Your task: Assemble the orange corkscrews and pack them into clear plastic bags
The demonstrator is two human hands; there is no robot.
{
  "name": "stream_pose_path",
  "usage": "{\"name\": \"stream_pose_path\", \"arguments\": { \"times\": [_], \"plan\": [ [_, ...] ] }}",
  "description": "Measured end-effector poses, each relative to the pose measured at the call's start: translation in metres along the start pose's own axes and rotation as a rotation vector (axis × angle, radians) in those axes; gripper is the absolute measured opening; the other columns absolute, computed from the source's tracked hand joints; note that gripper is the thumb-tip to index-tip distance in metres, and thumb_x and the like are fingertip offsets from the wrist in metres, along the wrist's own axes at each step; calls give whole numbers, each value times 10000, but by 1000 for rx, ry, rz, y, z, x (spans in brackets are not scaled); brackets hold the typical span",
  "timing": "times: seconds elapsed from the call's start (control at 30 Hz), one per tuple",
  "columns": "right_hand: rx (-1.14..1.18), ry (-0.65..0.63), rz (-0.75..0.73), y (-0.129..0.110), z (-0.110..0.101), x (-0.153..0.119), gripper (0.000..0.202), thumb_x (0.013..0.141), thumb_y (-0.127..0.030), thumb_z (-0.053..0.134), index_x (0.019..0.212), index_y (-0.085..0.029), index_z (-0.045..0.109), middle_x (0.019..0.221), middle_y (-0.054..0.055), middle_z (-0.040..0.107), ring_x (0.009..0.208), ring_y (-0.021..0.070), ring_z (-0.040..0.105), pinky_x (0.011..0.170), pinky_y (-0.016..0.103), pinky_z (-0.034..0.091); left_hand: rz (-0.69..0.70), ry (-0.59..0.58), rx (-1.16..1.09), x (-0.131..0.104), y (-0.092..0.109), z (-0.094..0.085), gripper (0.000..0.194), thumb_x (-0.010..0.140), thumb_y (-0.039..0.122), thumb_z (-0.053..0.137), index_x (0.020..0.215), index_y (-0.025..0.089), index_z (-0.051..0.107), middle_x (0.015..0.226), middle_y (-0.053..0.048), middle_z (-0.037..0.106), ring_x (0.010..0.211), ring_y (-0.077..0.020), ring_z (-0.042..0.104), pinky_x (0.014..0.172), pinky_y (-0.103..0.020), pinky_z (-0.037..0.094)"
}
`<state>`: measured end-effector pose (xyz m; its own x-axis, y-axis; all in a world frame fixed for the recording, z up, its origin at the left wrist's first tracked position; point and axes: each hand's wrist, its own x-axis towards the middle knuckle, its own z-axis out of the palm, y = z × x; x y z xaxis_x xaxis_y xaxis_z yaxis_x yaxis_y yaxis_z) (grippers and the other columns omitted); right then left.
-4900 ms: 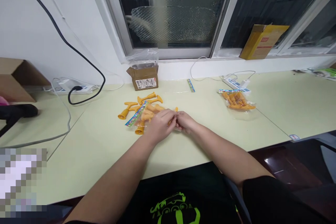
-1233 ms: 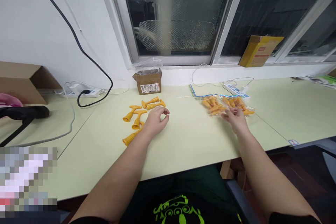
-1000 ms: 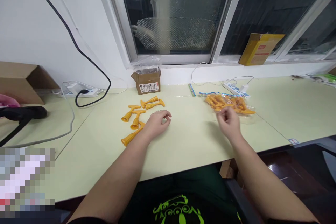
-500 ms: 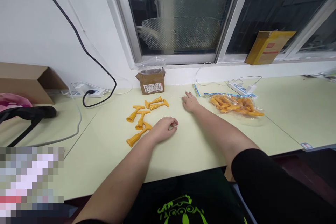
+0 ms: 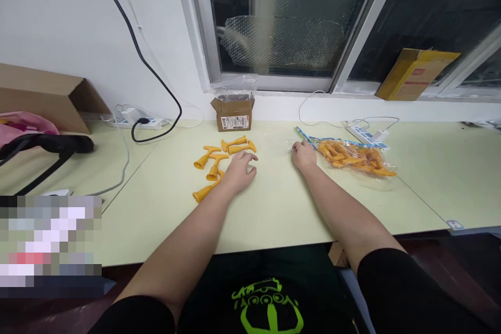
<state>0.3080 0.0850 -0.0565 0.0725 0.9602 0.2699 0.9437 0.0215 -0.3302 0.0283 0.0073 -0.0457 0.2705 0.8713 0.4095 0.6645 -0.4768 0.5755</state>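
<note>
Fingers of the left hand (image 5: 238, 172) curl loosely in the head view, thumb and forefinger apart and holding nothing, just beside the loose yellow pieces (image 5: 213, 169) lying on the table (image 5: 270, 214). The right hand (image 5: 305, 156) bends down at a patterned header strip (image 5: 302, 135) whose clear bag lies flat; its fingertips are mostly hidden, so whether they grip cannot be told. That bag should prove light, limp and slippery, best pinched near the stiffer strip. The pieces look light, rigid and hard to break, best held by the narrow stem. Filled bags (image 5: 336, 155), farther right, would probably sag and shift when lifted.
</note>
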Motion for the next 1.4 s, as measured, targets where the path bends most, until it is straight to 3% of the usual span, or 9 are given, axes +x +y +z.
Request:
{"name": "stream_pose_path", "arguments": {
  "times": [0.2, 0.37, 0.57, 0.7, 0.83, 0.97, 1.1, 1.27, 1.4],
  "plan": [
    [634, 275, -244, 7, -25, -21, 204, 861, -231, 440, 840, -209, 641, 1005, 118, 611, 952, 253, 612, 839, 388, 558, 56, 280, 36, 0, 3, -9, 602, 815, 183, 686, 1392, 264, 533, 1481, -141, 485, 1434, -360, 432, 1206, -591, 331],
    [860, 101, -357, 4, -31, -31, 139, 747, -268, 464, 688, -235, 586, 817, 61, 612, 851, 232, 600, 877, 405, 528, 184, 302, -75, 1, 5, -11, 640, 822, 268, 750, 1408, 266, 491, 1610, -156, 414, 1554, -351, 313, 1260, -604, 239],
    [1094, -179, -179, -2, -19, -29, 62, 656, -279, 518, 664, -226, 547, 824, 52, 651, 821, 215, 618, 801, 358, 522, 216, 273, -257, 1, 6, -10, 426, 909, 288, 652, 1321, 238, 555, 1268, -116, 686, 1285, -259, 624, 1153, -497, 430],
    [962, -158, -273, -3, -27, -32, 169, 723, -304, 548, 801, -214, 668, 1069, 87, 705, 1110, 248, 625, 985, 393, 495, 237, 186, -178, 4, 1, -11, 108, 917, 287, 623, 955, 241, 713, 1074, -87, 740, 1098, -259, 677, 1034, -461, 505],
    [912, -56, -271, -3, -49, -40, 211, 835, -395, 614, 887, -203, 684, 950, 74, 697, 952, 225, 656, 891, 392, 533, 267, 150, -133, 6, -5, -7, 117, 935, 256, 613, 932, 236, 728, 1021, -74, 757, 1016, -244, 692, 966, -425, 522],
    [888, -270, -426, -9, -75, -60, 287, 905, -481, 671, 918, -196, 708, 849, 57, 718, 815, 201, 674, 791, 356, 545, 276, 91, -46, 7, -7, 0, 116, 949, 232, 608, 929, 228, 722, 971, -60, 757, 946, -226, 688, 907, -391, 525],
    [619, -344, -638, -24, -85, -83, 359, 790, -453, 849, 1031, -209, 743, 938, 63, 745, 832, 203, 685, 776, 330, 543, 288, 80, 18, 7, -4, 4, 122, 957, 189, 591, 929, 209, 708, 957, -61, 740, 922, -215, 663, 871, -366, 518],
    [391, -102, -733, -37, -75, -98, 67, 951, -214, 643, 968, -205, 706, 848, 43, 697, 731, 164, 650, 701, 288, 495, 282, 81, 28, 6, -1, 8, 93, 952, 191, 606, 921, 202, 692, 925, -62, 697, 900, -211, 636, 845, -354, 511],
    [351, 52, -706, -35, -77, -102, 131, 972, -161, 557, 927, -213, 670, 870, 53, 685, 734, 158, 647, 698, 273, 487, 269, 90, 22, 6, 0, 9, 96, 943, 171, 596, 877, 199, 660, 845, -49, 652, 845, -203, 613, 802, -342, 495]
  ]
}}
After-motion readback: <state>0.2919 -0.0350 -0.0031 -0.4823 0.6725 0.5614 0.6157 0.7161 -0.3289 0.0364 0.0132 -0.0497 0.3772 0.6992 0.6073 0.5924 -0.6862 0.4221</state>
